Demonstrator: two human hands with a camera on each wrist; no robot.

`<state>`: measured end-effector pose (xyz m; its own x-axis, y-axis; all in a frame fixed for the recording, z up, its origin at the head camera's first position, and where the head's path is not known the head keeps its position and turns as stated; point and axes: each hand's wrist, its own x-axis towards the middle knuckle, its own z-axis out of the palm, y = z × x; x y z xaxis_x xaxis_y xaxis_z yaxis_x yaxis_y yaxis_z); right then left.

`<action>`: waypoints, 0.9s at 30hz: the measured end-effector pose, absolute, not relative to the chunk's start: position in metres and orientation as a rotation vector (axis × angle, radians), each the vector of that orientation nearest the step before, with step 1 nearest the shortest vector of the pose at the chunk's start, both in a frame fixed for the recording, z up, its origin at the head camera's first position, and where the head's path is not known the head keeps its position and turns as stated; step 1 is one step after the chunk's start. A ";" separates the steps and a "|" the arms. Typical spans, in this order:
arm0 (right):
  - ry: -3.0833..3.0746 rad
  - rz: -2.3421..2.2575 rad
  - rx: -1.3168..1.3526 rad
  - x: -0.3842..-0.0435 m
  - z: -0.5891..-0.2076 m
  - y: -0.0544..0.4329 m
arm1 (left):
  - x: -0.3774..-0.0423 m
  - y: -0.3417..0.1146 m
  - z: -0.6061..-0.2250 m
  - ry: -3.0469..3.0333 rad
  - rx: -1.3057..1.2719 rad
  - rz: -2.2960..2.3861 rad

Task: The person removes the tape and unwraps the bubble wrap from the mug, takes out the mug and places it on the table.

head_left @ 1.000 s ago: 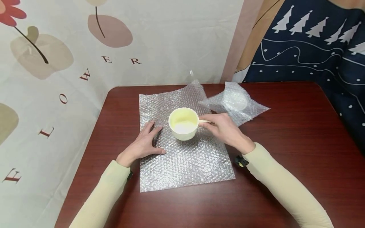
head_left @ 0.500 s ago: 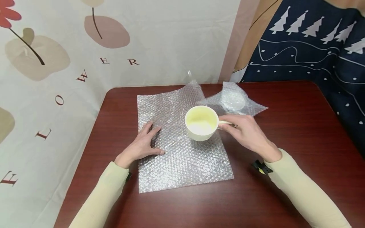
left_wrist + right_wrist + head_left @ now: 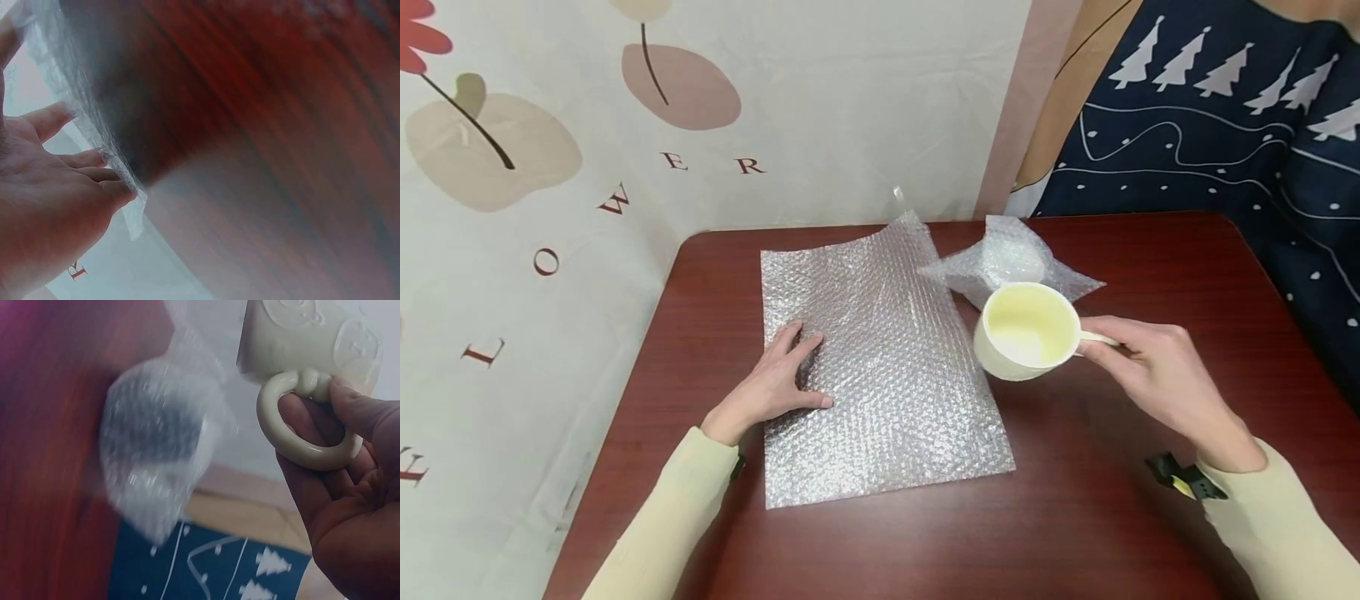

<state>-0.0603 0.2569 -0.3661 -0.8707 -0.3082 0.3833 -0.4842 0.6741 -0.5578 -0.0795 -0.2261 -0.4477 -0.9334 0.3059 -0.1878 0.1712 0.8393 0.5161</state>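
Bubble wrap (image 3: pixel 880 400) lies flat on the table (image 3: pixel 1075 517), its far right corner raised at the surface's far edge. Left hand (image 3: pixel 766 385), fingers apart, rests on its left edge, presumably to steady it. Right hand (image 3: pixel 1161 367) pinches the handle (image 3: pixel 269 412) of a yellow cup (image 3: pixel 1028 332), held mouth up by the sheet's right edge; that grip probably suits lifting. Beyond, near the far edge, sits a wrapped bundle (image 3: pixel 1011 252), contents undetermined. Only the right wrist view shows raised figures (image 3: pixel 357 347) on the cup; only the head view, its inside.
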 end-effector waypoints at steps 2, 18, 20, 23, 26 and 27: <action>-2.641 0.981 0.571 -0.056 -0.368 0.268 | -0.079 -0.227 -0.448 2.760 0.367 0.737; -2.642 0.835 0.207 -0.048 -0.387 0.345 | -0.079 -0.226 -0.448 2.761 0.373 0.737; -2.669 0.804 0.161 -0.051 -0.391 0.352 | -0.079 -0.226 -0.448 2.764 0.375 0.734; -2.685 0.772 0.114 -0.056 -0.399 0.362 | -0.079 -0.226 -0.449 2.767 0.377 0.734; -2.706 0.754 0.074 -0.063 -0.407 0.371 | -0.079 -0.225 -0.449 2.764 0.377 0.740; -2.710 0.751 0.068 -0.066 -0.409 0.375 | -0.078 -0.225 -0.448 2.762 0.373 0.743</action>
<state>-0.0661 0.3746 -0.4092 -0.9453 0.0407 0.3235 -0.1315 0.8602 -0.4927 -0.0785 -0.2246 -0.4484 -0.9341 0.3091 -0.1786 0.1778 0.8367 0.5180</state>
